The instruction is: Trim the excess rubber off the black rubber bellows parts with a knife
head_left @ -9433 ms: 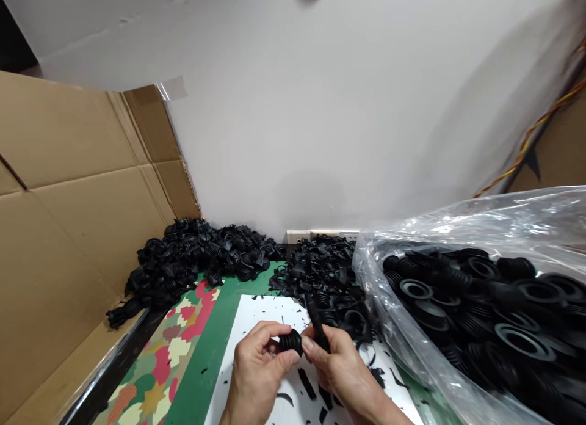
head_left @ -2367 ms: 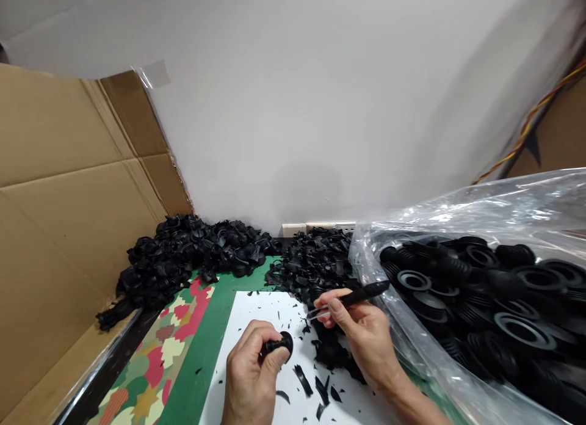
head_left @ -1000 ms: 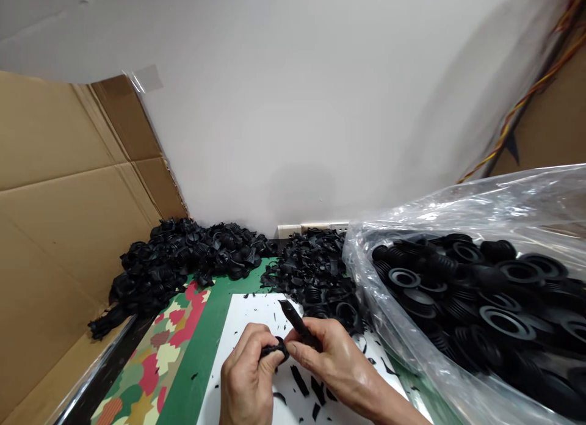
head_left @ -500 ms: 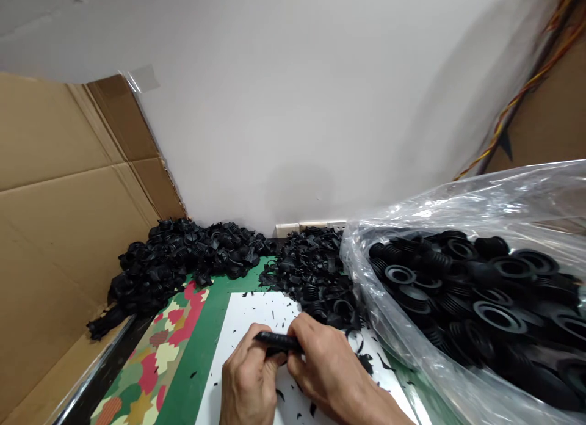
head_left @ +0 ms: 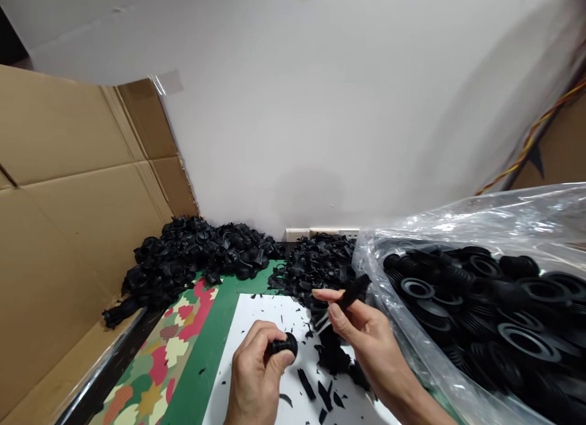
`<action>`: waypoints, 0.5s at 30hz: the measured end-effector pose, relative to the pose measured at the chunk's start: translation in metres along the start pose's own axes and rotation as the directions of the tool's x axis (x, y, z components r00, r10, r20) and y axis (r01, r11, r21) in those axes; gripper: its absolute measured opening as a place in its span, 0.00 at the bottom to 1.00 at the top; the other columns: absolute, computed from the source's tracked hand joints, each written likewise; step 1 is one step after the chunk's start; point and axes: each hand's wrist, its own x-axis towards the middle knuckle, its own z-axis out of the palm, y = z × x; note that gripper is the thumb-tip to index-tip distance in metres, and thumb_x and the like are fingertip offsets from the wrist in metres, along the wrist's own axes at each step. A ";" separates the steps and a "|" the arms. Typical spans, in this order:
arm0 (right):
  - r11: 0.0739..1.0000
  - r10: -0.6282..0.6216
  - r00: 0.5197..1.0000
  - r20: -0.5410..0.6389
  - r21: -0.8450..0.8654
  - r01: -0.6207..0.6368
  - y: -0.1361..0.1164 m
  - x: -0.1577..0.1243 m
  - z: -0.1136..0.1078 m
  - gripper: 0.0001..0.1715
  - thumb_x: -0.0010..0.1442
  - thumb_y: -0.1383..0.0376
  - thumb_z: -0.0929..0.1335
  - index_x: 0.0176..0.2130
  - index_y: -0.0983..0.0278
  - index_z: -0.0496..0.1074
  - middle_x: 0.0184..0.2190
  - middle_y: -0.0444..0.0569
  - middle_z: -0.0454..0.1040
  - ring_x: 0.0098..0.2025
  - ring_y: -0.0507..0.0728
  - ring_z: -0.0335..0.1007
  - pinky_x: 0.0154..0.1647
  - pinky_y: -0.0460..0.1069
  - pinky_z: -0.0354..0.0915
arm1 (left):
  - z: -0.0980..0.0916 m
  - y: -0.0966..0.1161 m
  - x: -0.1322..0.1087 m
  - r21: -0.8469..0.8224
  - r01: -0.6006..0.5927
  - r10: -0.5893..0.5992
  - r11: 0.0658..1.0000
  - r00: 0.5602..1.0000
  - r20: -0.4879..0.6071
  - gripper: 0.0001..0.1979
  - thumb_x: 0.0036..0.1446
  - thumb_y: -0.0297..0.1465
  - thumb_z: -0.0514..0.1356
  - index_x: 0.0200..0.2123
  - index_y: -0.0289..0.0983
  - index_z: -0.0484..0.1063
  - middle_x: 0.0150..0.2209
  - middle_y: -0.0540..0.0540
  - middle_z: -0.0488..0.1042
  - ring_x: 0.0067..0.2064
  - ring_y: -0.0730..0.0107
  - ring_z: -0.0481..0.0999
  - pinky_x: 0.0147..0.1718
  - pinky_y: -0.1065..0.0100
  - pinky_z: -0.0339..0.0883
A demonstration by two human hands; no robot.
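Observation:
My left hand point(head_left: 256, 371) is closed around a small black rubber part point(head_left: 286, 347), its rounded end facing right between thumb and fingers. To the right, my right hand point(head_left: 364, 327) grips a black-handled tool point(head_left: 353, 292) whose thin, pale tips point down and left; its exact kind is unclear. Below both hands lies a white sheet point(head_left: 249, 315) strewn with black shavings. A clump of black scraps point(head_left: 333, 355) lies under my right hand, with cut strips point(head_left: 306, 385) nearer to me.
A clear plastic bag point(head_left: 389, 327) of black ribbed rubber parts point(head_left: 526, 339) stands at the right. Heaps of black pieces point(head_left: 206, 248) and scraps point(head_left: 320, 260) line the wall. Cardboard point(head_left: 82, 229) stands on the left. A power strip point(head_left: 323, 232) sits against the wall.
My hands have moved apart: the right one lifted up and right with the tool, while the left keeps the rubber part. More cut strips show on the sheet. The view has shifted slightly.

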 end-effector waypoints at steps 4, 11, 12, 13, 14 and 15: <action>0.990 0.025 0.997 0.068 0.135 -0.034 0.004 -0.002 0.003 0.25 0.54 0.47 0.68 0.33 0.67 0.76 0.16 0.44 0.68 0.22 0.54 0.63 0.27 0.50 0.60 | 0.001 0.000 0.002 -0.110 0.099 -0.101 0.989 0.995 -0.018 0.03 0.46 0.25 0.60 0.27 0.37 0.73 0.28 0.48 0.70 0.30 0.65 0.69 0.28 0.69 0.63; 0.970 0.037 0.988 0.151 0.231 -0.071 0.006 -0.017 0.019 0.19 0.49 0.52 0.73 0.33 0.65 0.73 0.22 0.45 0.72 0.25 0.54 0.68 0.28 0.49 0.64 | 0.002 0.000 0.003 -0.219 0.181 -0.182 0.959 0.983 0.012 0.02 0.46 0.25 0.61 0.25 0.37 0.73 0.26 0.50 0.68 0.27 0.69 0.66 0.26 0.71 0.61; 0.973 0.018 0.989 0.147 0.224 -0.051 0.006 -0.018 0.021 0.18 0.50 0.53 0.72 0.33 0.64 0.73 0.23 0.46 0.73 0.25 0.54 0.69 0.28 0.49 0.65 | 0.002 0.000 0.003 -0.217 0.178 -0.179 0.960 0.984 0.015 0.02 0.46 0.25 0.61 0.25 0.37 0.73 0.26 0.50 0.68 0.27 0.69 0.66 0.26 0.71 0.61; 0.975 0.000 0.989 0.146 0.219 -0.033 0.006 -0.019 0.022 0.17 0.50 0.53 0.72 0.33 0.64 0.73 0.24 0.46 0.73 0.26 0.54 0.70 0.29 0.49 0.66 | 0.002 0.001 0.003 -0.213 0.173 -0.174 0.962 0.985 0.015 0.02 0.46 0.24 0.61 0.25 0.37 0.73 0.26 0.50 0.68 0.27 0.69 0.66 0.27 0.71 0.61; 0.977 -0.018 0.989 0.146 0.212 -0.013 0.007 -0.020 0.022 0.16 0.51 0.54 0.72 0.33 0.64 0.73 0.24 0.46 0.73 0.25 0.54 0.70 0.28 0.48 0.66 | 0.002 0.001 0.003 -0.207 0.170 -0.170 0.963 0.985 0.016 0.02 0.46 0.24 0.61 0.24 0.36 0.73 0.25 0.50 0.68 0.27 0.69 0.66 0.27 0.71 0.61; 0.979 -0.036 0.989 0.146 0.205 0.006 0.007 -0.020 0.022 0.15 0.52 0.55 0.72 0.32 0.64 0.73 0.24 0.46 0.73 0.25 0.54 0.71 0.28 0.48 0.67 | 0.002 0.002 0.002 -0.203 0.169 -0.169 0.965 0.986 0.016 0.02 0.46 0.24 0.61 0.24 0.36 0.73 0.25 0.50 0.68 0.28 0.69 0.66 0.27 0.71 0.61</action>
